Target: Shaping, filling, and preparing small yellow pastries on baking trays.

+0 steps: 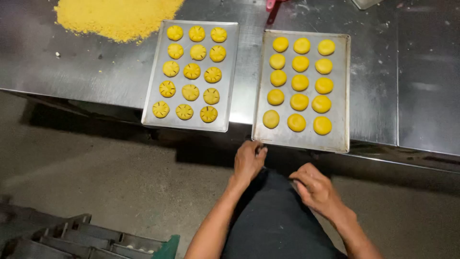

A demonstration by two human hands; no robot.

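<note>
Silver trays (341, 91) on a grey steel tabletop (96, 67); plain yellow dough rounds (300, 82), yellow rounds scored with star cuts (191, 71), yellow crumbs (117, 17).

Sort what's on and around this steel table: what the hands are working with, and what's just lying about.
In hand:
- right tray of smooth yellow dough rounds
- left hand at that tray's near corner
- right hand just below its front edge
- left tray of scored rounds

Lying about:
- heap of yellow crumbs
- red tool at the table's far edge
- metal racks on the floor
</note>
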